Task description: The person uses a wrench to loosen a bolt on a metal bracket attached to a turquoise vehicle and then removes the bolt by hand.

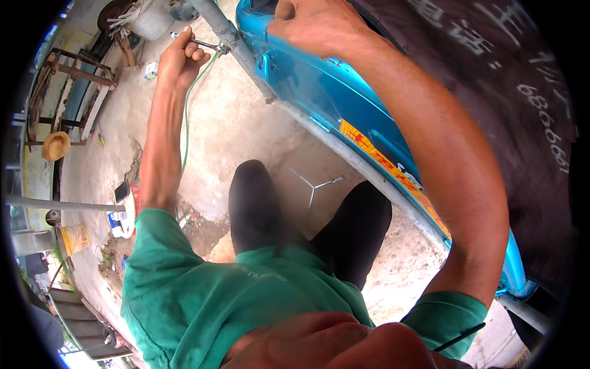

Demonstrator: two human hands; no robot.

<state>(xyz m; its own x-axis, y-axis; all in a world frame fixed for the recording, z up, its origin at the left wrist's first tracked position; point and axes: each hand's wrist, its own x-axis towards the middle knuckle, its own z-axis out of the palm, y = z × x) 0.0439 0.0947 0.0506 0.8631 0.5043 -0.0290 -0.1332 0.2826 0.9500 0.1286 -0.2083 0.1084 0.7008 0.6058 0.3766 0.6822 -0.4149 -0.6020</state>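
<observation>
Slim silver wrench [208,45] grasped in the left hand [183,56], right hand [310,26] over glossy blue vehicle panel [301,80], its fingers' grip unclear

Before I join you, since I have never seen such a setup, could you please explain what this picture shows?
There is no machine here: a person works with two bare hands. The single picture comes from a wide camera worn on the head, looking down, so straight edges bend toward the rim and the person's green shirt and dark-clothed knees show below.

The left hand holds a wrench, with one end at or very near a grey pipe. The right hand is at the upper end of a blue panel; its grip is hard to make out.

On the ground between the knees lies a three-armed tool. A green hose runs past the left forearm.
</observation>
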